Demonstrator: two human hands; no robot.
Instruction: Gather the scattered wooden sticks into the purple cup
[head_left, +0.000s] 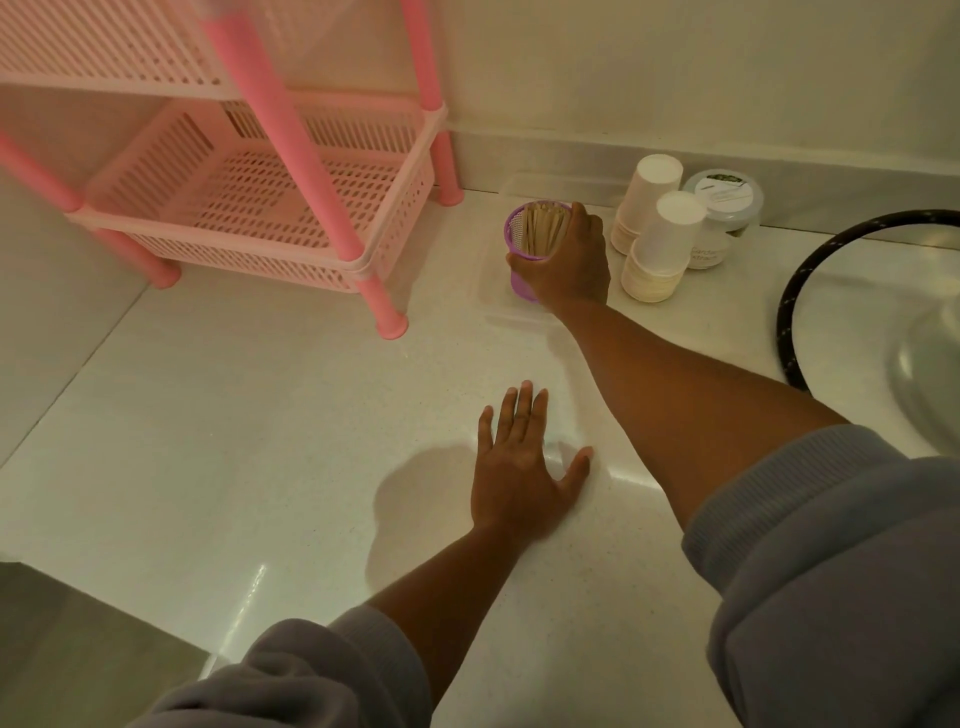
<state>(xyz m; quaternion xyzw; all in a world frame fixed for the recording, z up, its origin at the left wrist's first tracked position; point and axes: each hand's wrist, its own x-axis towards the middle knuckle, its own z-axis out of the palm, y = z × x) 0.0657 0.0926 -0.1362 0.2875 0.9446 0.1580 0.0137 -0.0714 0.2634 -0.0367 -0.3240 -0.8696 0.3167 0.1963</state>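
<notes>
Left hand (519, 478) flat, open; right hand (569, 265) wrapped around stick-filled purple cup (522, 244).

Sticks (540, 228) stand in the cup (519, 260) at the far bench (260, 415); rack (249, 197) to its left, stacked cups (657, 239) right, basin (883, 338) farther right.

**Item counts**

One purple cup (521, 244) is seen, packed with wooden sticks (540, 228) — too many and too bunched to be counted. Two stacks of white paper cups (655, 244) are counted. Two lidded tubs (724, 200) — one stacked on the other. One pink rack (260, 208), one clear tray (498, 306), two hands.
</notes>
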